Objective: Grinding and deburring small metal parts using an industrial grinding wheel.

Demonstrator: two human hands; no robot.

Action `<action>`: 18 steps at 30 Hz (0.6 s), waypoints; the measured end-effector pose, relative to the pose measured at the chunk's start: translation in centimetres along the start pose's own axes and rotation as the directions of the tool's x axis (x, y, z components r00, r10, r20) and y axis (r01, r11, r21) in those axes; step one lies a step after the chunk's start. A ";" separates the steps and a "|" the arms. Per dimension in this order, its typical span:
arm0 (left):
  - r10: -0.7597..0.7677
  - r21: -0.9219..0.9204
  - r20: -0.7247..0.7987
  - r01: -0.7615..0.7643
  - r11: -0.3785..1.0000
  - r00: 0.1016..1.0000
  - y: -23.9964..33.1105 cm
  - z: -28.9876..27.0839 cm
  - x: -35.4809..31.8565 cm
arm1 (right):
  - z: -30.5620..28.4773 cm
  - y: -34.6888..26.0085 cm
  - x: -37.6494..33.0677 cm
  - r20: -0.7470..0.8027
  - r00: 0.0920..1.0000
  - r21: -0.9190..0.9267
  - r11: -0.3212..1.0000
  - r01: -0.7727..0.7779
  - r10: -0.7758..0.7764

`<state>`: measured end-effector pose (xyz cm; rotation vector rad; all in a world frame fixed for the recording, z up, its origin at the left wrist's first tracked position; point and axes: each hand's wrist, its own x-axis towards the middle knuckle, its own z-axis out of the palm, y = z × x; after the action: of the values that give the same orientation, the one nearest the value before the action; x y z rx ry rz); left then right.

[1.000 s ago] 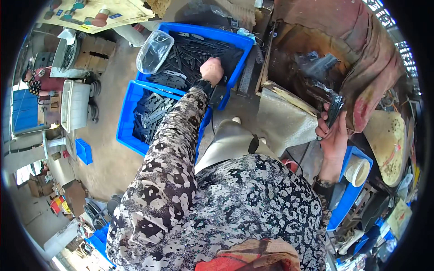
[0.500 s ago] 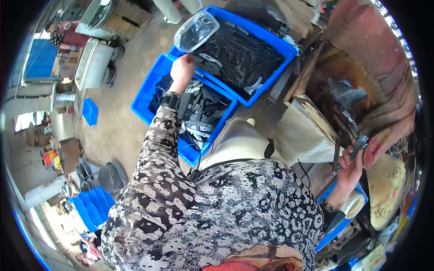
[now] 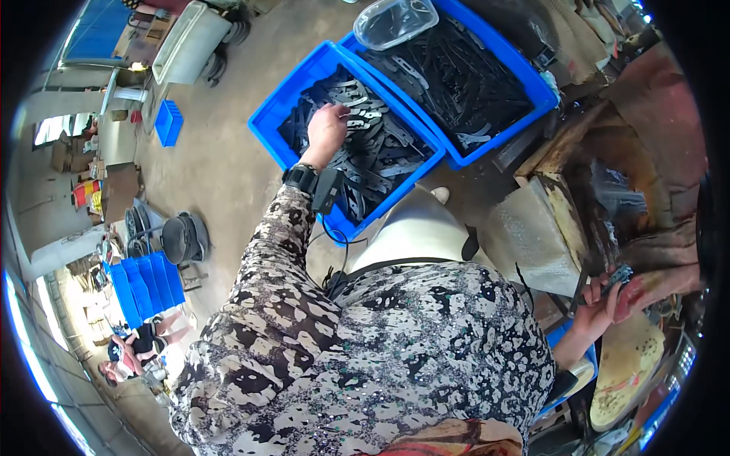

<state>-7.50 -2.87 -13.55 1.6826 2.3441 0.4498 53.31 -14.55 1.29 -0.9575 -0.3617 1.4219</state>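
Observation:
My left hand (image 3: 327,135) is over the nearer blue bin (image 3: 266,135), its fingers curled together close to the heap. What they hold, if anything, is hidden. Flat, curved metal pieces (image 3: 384,171), grey and dark, fill this bin. Out to the right, my right hand (image 3: 595,313) is closed around a small grey metal piece (image 3: 619,278), whose end sticks up past the fingers. Its exact kind is too small to tell. A reddish cloth (image 3: 661,285) hangs beside that hand.
A second blue bin (image 3: 511,131) adjoins the first, with dark metal strips inside and a clear plastic tub (image 3: 395,23) on its edge. A sheet-covered box (image 3: 525,232) stands at right. Blue trays (image 3: 148,283) and a seated person (image 3: 141,346) are at far left.
My left hand has gone from the shared edge of the two bins down to the nearer bin's metal pieces. My right hand keeps its grey piece. The whole view has shifted.

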 end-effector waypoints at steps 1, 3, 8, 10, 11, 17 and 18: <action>0.048 -0.005 -0.013 -0.048 0.999 0.999 0.2 0.3 0.0 | 0.0 -0.1 0.2 -0.001 1.000 -0.009 1.000 0.006 -0.006; 0.136 -0.009 -0.044 -0.137 0.991 0.990 0.8 0.6 -0.5 | 0.1 -0.3 0.9 0.010 1.000 -0.020 1.000 0.000 0.000; 0.301 -0.077 -0.174 -0.318 0.945 0.937 6.0 0.0 1.2 | 0.6 -0.4 0.5 0.039 0.999 -0.021 1.000 -0.008 0.008; 0.467 -0.058 -0.197 -0.486 0.872 0.862 8.0 0.6 3.9 | 0.8 0.0 0.1 0.036 0.999 -0.038 0.999 0.003 -0.002; 0.461 -0.049 -0.204 -0.480 0.876 0.863 8.6 1.4 4.7 | 0.6 0.2 0.3 0.048 0.999 -0.035 0.999 -0.001 0.002; 0.440 0.161 0.392 -0.531 0.832 0.808 12.9 6.5 6.8 | 0.2 0.5 0.1 0.029 0.998 0.000 0.999 0.047 -0.047; 0.450 0.157 0.394 -0.541 0.826 0.801 13.3 6.3 6.6 | 0.1 0.6 -0.1 0.007 0.998 0.014 0.998 0.063 -0.063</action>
<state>4.36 8.05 -14.48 2.3000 1.7472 -0.0905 52.79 -14.66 0.93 -0.9224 -0.3841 1.3697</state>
